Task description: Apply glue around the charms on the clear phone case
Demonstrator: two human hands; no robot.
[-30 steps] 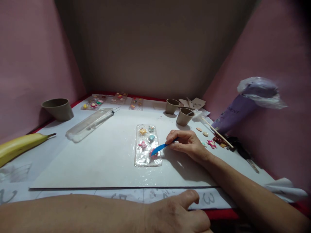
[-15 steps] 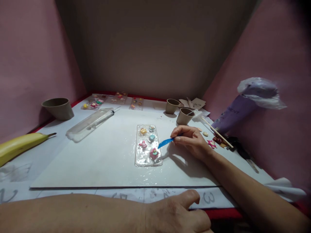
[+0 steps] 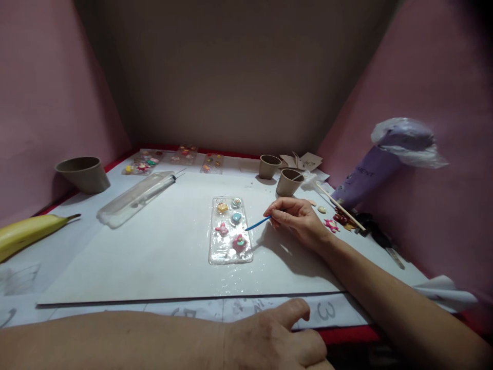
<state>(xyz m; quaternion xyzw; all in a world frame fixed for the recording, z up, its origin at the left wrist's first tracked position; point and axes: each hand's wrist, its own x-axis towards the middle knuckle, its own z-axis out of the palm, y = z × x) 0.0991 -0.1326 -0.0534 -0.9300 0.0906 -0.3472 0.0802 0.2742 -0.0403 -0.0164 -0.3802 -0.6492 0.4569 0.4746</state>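
A clear phone case lies in the middle of the white board, with several small coloured charms stuck on it, among them a pink one near its lower end. My right hand is closed in a pinch on a thin blue spatula, whose tip hovers just right of the case. My left hand rests on the near edge of the table, forearm lying across the front, fingers loosely curled with the thumb out, holding nothing that I can see.
Two small brown paper cups stand behind my right hand, a larger one at the far left. A syringe in a clear wrapper, a banana, a purple piping bag, a wooden stick and loose charms lie around.
My right hand lifted the blue spatula off the pink charm and drew it back to the right of the case. The left hand stayed put.
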